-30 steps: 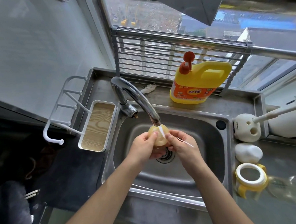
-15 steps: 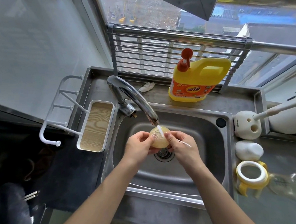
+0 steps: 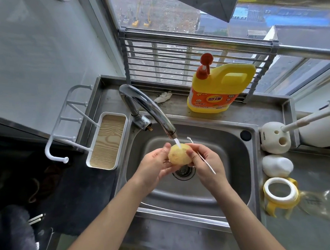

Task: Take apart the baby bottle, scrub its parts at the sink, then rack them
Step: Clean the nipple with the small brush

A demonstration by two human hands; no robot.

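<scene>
A yellowish silicone teat sits under the running tap over the steel sink. My left hand grips the teat from the left. My right hand holds it from the right and also pinches a thin white brush stick that slants across its fingers. The bottle's yellow-handled collar with white ring and the clear bottle body lie on the counter at the right. A white drying rack with a wood-grain tray stands left of the sink.
A yellow detergent jug with a red pump stands behind the sink. A white brush holder, a long white brush handle and a white dome cap sit on the right counter. A metal rack leans at the window.
The teat has been turned a little in my hands under the stream. The brush stick in my right hand now shows more, its tip poking up behind the teat.
</scene>
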